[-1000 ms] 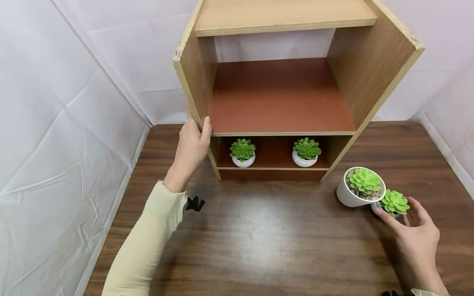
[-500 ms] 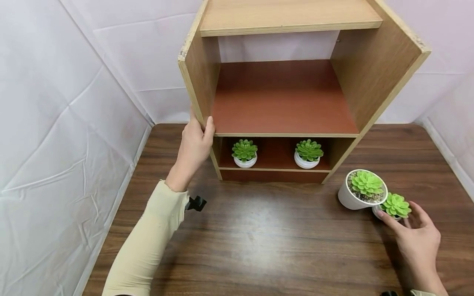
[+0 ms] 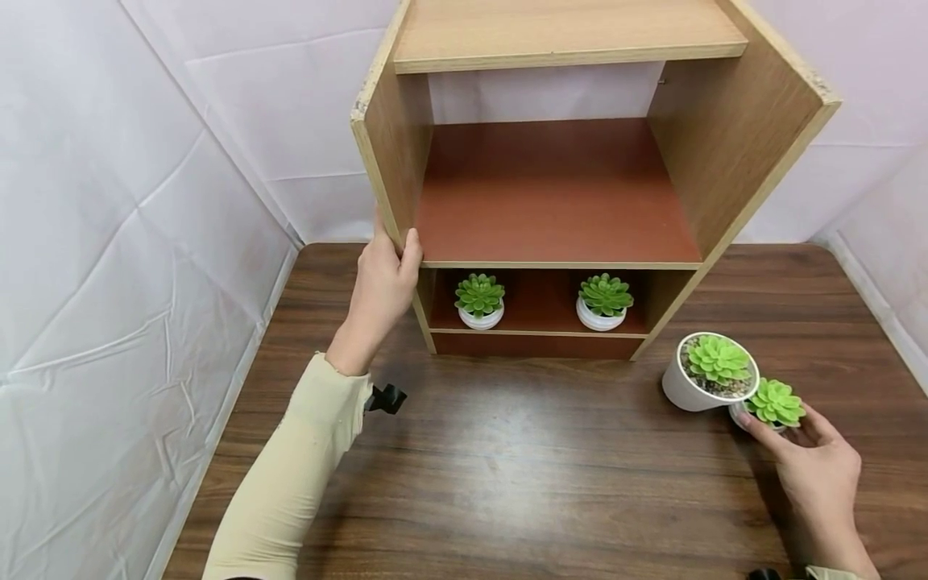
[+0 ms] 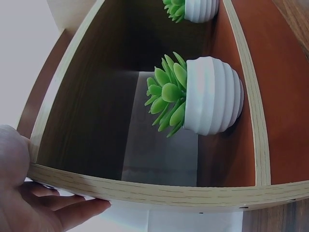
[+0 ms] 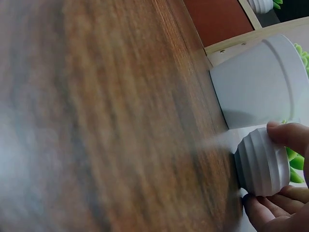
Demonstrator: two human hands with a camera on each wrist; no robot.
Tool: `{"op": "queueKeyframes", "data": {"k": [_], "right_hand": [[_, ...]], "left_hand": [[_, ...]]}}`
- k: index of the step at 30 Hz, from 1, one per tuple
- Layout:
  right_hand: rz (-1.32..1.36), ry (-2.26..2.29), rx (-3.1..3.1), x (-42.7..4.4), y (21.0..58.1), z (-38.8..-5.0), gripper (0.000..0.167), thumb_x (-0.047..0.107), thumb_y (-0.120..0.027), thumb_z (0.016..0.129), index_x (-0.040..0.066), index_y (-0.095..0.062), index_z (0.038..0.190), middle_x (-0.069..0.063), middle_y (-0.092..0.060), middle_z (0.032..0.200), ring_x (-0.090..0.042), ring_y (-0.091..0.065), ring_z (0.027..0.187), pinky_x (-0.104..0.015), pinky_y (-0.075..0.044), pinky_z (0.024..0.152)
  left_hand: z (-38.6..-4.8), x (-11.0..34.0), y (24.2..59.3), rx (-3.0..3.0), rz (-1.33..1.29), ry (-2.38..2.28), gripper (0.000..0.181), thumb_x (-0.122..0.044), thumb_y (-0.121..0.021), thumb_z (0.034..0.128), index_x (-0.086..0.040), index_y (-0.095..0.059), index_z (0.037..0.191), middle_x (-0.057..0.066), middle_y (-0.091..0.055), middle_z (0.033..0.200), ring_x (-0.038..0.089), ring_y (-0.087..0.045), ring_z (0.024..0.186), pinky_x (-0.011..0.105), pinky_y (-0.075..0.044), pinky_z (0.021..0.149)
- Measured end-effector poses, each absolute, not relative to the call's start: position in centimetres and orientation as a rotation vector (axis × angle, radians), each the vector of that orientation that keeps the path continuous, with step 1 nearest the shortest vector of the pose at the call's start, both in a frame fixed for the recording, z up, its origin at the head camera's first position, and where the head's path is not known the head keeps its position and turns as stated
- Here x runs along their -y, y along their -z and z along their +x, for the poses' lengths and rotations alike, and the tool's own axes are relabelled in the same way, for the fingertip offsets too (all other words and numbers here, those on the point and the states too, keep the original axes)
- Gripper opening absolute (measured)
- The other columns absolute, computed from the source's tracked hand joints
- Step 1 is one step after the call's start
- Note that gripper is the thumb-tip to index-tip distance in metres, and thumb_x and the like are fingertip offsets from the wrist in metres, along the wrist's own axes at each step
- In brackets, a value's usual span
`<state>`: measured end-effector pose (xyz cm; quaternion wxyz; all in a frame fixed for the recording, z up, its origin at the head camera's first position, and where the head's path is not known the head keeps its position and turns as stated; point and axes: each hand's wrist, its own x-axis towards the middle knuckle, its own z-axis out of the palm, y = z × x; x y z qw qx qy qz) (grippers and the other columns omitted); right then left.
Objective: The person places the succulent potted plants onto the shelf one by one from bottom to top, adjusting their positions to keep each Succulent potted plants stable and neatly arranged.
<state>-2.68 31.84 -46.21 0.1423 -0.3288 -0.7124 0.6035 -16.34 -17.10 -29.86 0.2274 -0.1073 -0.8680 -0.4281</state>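
Note:
My left hand (image 3: pixel 380 282) grips the left side panel of a wooden shelf unit (image 3: pixel 558 193), thumb on the front edge and fingers behind it. At the right, my right hand (image 3: pixel 819 467) holds a small potted succulent (image 3: pixel 774 404) by its ribbed white pot (image 5: pixel 263 164), thumb on one side and fingers on the other. That pot stands on the table beside a larger white pot with a succulent (image 3: pixel 685 387). Inside the low compartment sit two succulents in ribbed white pots, a left one (image 3: pixel 480 302) and a right one (image 3: pixel 605 303).
The shelf unit stands on a dark wood table (image 3: pixel 493 451), with a red-brown middle shelf (image 3: pixel 558 193) above the low compartment. White cloth walls (image 3: pixel 87 242) close in the left, back and right sides. A black strap end (image 3: pixel 386 399) sticks out from the left sleeve.
The head view has shifted slightly, so everything sits a little lower and further right. Both hands keep their places on the shelf unit and the small potted succulent.

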Motion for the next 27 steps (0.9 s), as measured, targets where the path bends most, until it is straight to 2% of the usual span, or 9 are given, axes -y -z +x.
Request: {"op": "queueKeyframes", "data": {"k": [10, 20, 27], "right_hand": [[-0.896, -1.778, 2.05, -31.97, 46.49, -2.78, 0.074, 0.008, -0.091, 0.069, 0.008, -0.059, 0.135, 0.015, -0.065, 0.102, 0.004, -0.06, 0.093, -0.007, -0.045, 0.071], [-0.844, -1.754, 2.118, -32.31, 46.74, -2.53, 0.077, 0.007, -0.089, 0.071, 0.006, -0.054, 0.14, 0.01, -0.062, 0.12, 0.004, -0.056, 0.107, -0.006, -0.043, 0.076], [-0.881, -1.699, 2.206, -32.67, 46.96, -2.37, 0.079, 0.013, -0.089, 0.073, 0.009, -0.052, 0.142, -0.001, -0.053, 0.135, -0.001, -0.052, 0.116, -0.005, -0.042, 0.075]], "left_hand": [[-16.47, 17.13, 29.89, 2.394, -0.276, 1.172, 0.04, -0.021, -0.045, 0.1008, 0.004, -0.039, 0.132, 0.016, -0.059, 0.085, 0.031, -0.058, 0.074, 0.045, -0.048, 0.068], [-16.51, 17.07, 29.89, 2.39, -0.279, 1.166, 0.036, -0.02, -0.046, 0.1007, 0.005, -0.042, 0.125, 0.015, -0.056, 0.083, 0.031, -0.056, 0.074, 0.045, -0.047, 0.068], [-16.4, 17.06, 29.88, 2.397, -0.271, 1.183, 0.039, -0.021, -0.046, 0.101, 0.002, -0.039, 0.132, 0.014, -0.058, 0.085, 0.03, -0.057, 0.074, 0.044, -0.048, 0.066]]}}
